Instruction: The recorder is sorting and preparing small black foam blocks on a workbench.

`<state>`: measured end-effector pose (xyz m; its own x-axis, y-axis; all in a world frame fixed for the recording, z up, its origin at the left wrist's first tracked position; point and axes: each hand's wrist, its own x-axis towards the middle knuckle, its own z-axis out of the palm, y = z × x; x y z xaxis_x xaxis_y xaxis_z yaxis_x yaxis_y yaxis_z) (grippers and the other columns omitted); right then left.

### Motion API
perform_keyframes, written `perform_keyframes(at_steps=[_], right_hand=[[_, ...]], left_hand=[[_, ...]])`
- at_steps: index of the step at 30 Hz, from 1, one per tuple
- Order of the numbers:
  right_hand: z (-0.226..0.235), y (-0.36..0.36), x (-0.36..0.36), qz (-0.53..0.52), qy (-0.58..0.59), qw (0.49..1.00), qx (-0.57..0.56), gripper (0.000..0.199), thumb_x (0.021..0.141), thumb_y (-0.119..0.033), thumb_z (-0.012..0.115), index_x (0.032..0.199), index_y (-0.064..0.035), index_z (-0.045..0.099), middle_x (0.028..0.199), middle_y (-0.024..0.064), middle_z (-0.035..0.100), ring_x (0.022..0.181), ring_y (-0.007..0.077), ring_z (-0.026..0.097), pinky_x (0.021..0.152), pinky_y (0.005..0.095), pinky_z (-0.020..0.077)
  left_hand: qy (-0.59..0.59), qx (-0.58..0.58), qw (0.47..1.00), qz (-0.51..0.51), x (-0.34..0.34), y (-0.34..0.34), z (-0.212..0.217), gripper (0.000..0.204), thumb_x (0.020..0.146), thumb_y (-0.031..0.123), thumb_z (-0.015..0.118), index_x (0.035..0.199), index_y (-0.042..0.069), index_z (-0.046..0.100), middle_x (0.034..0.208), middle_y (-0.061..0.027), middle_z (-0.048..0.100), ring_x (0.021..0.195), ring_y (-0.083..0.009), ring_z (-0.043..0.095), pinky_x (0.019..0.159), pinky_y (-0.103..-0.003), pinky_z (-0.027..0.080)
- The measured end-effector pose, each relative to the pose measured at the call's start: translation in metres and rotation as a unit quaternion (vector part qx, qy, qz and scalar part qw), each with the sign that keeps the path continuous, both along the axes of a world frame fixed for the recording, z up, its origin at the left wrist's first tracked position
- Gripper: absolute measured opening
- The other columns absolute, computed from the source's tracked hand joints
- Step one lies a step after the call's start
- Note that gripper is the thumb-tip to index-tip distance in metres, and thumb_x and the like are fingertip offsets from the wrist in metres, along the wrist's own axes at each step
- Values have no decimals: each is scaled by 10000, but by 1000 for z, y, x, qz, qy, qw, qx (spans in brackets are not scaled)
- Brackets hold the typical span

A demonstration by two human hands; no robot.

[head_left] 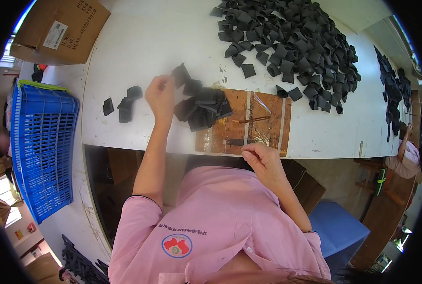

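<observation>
Beside the right hand (267,164), a black strip (237,142) lies left-to-right.

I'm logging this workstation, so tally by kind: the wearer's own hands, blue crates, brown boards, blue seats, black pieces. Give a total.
Own hands, left hand and right hand: 2
Blue crate: 1
Brown board: 1
Blue seat: 1
Black pieces: too overlapped to count, left out
Total: 5
</observation>
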<state>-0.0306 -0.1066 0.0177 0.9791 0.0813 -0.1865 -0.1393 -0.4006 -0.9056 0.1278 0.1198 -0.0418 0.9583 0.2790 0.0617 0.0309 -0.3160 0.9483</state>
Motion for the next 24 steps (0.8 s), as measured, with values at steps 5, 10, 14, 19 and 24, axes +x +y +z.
perform_keyframes(at_steps=[5, 10, 14, 19, 24], right_hand=[[7, 16, 10, 8, 163, 957, 240, 259, 869, -219, 490, 953, 13, 568, 756, 45, 578, 636, 115, 511, 565, 222, 424], [16, 33, 19, -95, 119, 883, 444, 283, 855, -254, 522, 963, 1, 578, 791, 36, 578, 646, 80, 507, 527, 189, 399], [16, 28, 18, -175, 126, 897, 386, 117, 782, -99, 613, 810, 13, 602, 733, 19, 568, 551, 77, 488, 492, 193, 386], [14, 21, 11, -135, -308, 939, -68, 139, 668, 20, 625, 800, 13, 579, 667, 70, 513, 530, 173, 492, 452, 275, 383], [15, 15, 8, -76, -446, 855, -253, 183, 631, 11, 632, 805, 23, 574, 683, 77, 504, 540, 215, 490, 449, 291, 393]], left_hand=[[-169, -79, 982, -30, -51, -24, 28, 56, 770, -21, 561, 824, -8, 559, 789, -77, 591, 645, -118, 559, 536, -203, 431], [-364, 191, 893, -183, -116, -44, 29, 217, 654, -121, 593, 839, -11, 564, 928, -178, 579, 759, -238, 585, 641, -270, 479], [-321, 135, 911, -220, -129, -57, 32, 231, 649, -114, 597, 852, -7, 567, 893, -164, 565, 765, -231, 570, 666, -261, 465], [52, -337, 924, -172, -127, -71, 72, 172, 800, 125, 555, 907, -8, 535, 794, -35, 540, 677, -83, 498, 562, -210, 409], [143, -328, 914, -193, -125, -79, 82, 130, 787, 125, 590, 841, 16, 544, 687, -4, 542, 572, -60, 495, 498, -189, 390]])
